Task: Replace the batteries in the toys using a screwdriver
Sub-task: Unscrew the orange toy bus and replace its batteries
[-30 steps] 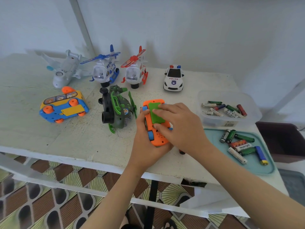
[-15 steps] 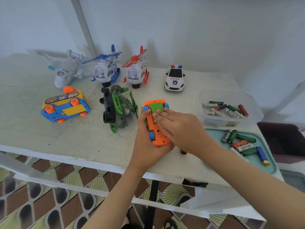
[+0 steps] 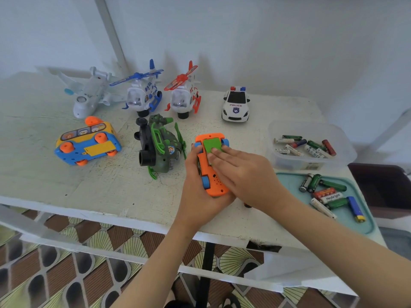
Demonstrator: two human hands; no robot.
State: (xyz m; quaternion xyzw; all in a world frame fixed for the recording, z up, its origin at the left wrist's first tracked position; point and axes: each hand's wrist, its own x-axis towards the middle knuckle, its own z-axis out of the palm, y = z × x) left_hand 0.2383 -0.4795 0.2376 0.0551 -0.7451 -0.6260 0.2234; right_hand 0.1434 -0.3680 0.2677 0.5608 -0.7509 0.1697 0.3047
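Seating the green battery cover (image 3: 211,144) likely called for even, flat pressure: the right hand (image 3: 246,174) lay with straight fingers on it, while the left hand (image 3: 195,192) gripped the upturned orange toy car (image 3: 214,182) near the front edge of the table (image 3: 89,185).

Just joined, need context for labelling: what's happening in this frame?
A person's left hand grips an upturned orange toy car near the table's front edge. The right hand presses flat fingers on its green battery cover. Neither hand holds a screwdriver. Loose batteries lie in a clear tub and on a teal tray at the right.
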